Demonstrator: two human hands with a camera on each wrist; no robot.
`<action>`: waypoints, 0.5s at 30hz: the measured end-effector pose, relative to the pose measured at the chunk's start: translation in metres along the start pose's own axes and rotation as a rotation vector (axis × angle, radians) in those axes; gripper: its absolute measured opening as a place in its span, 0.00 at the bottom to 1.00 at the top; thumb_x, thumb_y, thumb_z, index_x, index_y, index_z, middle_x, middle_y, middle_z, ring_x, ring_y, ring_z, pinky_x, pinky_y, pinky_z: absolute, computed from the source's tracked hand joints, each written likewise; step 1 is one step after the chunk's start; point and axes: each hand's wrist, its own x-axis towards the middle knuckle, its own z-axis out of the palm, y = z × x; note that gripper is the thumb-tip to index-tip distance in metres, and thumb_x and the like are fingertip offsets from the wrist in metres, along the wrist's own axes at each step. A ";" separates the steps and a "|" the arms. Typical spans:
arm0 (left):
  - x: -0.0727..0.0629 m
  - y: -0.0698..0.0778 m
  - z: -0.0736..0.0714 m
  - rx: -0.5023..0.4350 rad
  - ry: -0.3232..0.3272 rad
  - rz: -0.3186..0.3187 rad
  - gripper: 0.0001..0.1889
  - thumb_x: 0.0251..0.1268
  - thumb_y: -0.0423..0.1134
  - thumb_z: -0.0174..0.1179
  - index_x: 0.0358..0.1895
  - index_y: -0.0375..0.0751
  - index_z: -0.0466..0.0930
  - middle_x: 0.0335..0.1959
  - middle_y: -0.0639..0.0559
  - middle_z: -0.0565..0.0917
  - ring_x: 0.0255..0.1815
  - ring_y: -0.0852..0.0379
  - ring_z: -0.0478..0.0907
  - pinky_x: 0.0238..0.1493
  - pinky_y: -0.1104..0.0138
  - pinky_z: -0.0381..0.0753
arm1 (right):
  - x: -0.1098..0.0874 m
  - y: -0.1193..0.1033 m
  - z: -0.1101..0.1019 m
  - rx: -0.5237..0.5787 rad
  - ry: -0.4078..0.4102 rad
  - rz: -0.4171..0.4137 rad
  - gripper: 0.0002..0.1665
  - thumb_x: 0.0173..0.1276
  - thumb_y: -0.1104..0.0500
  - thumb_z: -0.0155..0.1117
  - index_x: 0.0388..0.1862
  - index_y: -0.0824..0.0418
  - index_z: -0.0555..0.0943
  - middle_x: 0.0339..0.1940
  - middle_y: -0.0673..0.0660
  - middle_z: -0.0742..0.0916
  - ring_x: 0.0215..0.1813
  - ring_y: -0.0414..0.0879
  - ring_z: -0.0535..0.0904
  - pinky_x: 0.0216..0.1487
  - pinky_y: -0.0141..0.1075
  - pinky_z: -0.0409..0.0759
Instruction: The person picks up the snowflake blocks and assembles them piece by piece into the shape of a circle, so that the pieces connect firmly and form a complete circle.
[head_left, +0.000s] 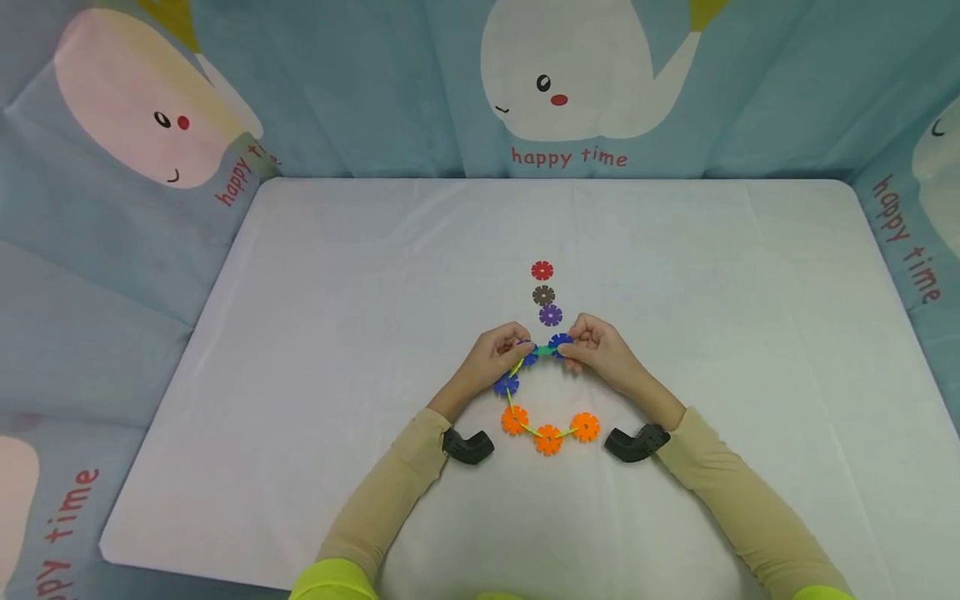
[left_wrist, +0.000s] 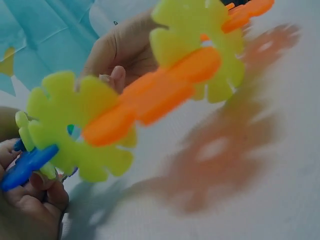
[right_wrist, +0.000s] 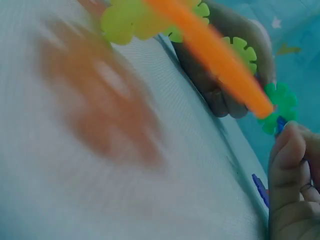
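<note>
A curved chain of slotted flower-shaped plastic discs hangs between both hands. Its near end has several orange discs (head_left: 548, 440) joined by yellow-green discs (left_wrist: 80, 125); its left side has a blue disc (head_left: 507, 383). My left hand (head_left: 491, 362) pinches the chain's upper left part at another blue disc (left_wrist: 27, 167). Between the hands sits a green disc (right_wrist: 281, 107), seen edge-on in the head view. With thumb and fingers, my right hand (head_left: 603, 354) holds the blue disc (head_left: 560, 344) at the chain's far end, against the green one. Fingers partly cover both blue discs.
Beyond the hands, a red disc (head_left: 542, 270), a brown disc (head_left: 543, 295) and a purple disc (head_left: 551, 315) lie in a row on the white table (head_left: 337, 292). Black curved devices (head_left: 468, 447) sit at both wrists. A blue curtain (head_left: 375, 92) with whale prints surrounds the table.
</note>
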 end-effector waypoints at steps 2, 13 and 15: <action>0.001 0.000 0.000 -0.023 -0.009 -0.011 0.03 0.61 0.24 0.51 0.32 0.26 0.70 0.17 0.55 0.65 0.17 0.63 0.60 0.21 0.73 0.61 | 0.000 -0.001 0.000 0.015 0.005 0.019 0.04 0.62 0.77 0.50 0.34 0.73 0.66 0.20 0.60 0.79 0.20 0.43 0.74 0.25 0.30 0.75; 0.002 0.001 0.003 0.007 0.021 -0.047 0.08 0.61 0.28 0.54 0.40 0.26 0.74 0.13 0.57 0.63 0.15 0.62 0.58 0.24 0.71 0.61 | 0.005 -0.004 -0.002 -0.001 0.000 0.097 0.13 0.63 0.72 0.54 0.47 0.75 0.71 0.31 0.59 0.82 0.31 0.46 0.79 0.36 0.35 0.77; 0.002 0.001 0.005 0.000 0.037 -0.052 0.07 0.61 0.29 0.54 0.38 0.25 0.76 0.13 0.57 0.62 0.15 0.62 0.57 0.24 0.71 0.60 | 0.006 -0.004 -0.005 -0.142 0.025 0.056 0.15 0.62 0.71 0.56 0.47 0.76 0.72 0.32 0.59 0.82 0.29 0.45 0.78 0.33 0.33 0.76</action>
